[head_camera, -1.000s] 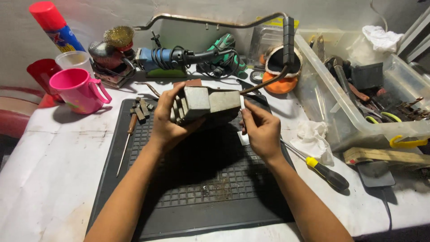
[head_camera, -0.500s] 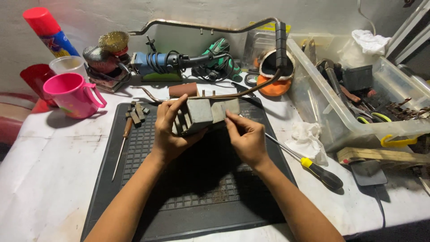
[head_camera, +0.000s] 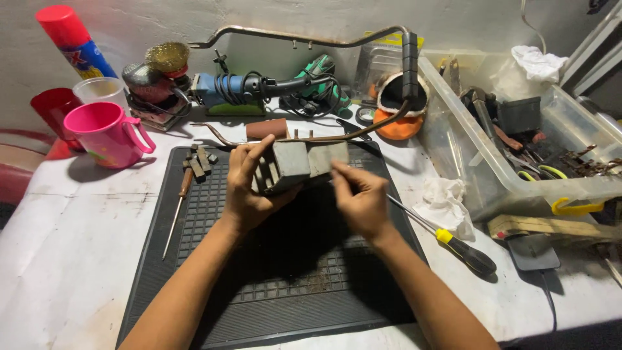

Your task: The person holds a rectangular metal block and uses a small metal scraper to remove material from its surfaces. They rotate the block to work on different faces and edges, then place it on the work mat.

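Two bare forearms reach up from the bottom edge across a black ribbed rubber work mat [head_camera: 214, 259] spread on a white-covered bench [head_camera: 58, 246]. The left hand [head_camera: 249, 188] is wrapped around a grey blocky metal part with slotted end plates [head_camera: 295, 165], holding it just above the mat's far half, thumb on top and fingers underneath. The right hand [head_camera: 359, 198] is blurred, its fingertips drawn narrowly together at the block's right end; whether it pinches anything cannot be told. To the right lies a screwdriver with a black-and-yellow handle [head_camera: 460, 246], beside a crumpled white rag [head_camera: 447, 204]. At the mat's left edge rest a slim wooden-handled screwdriver [head_camera: 178, 207] and a few small dark metal pieces [head_camera: 199, 160]. Farther back stand a pink plastic mug [head_camera: 107, 133], a red cup [head_camera: 55, 110], a blue angle grinder with coiled cord [head_camera: 240, 87], and a clear plastic tub of assorted tools [head_camera: 518, 136] along the wall.
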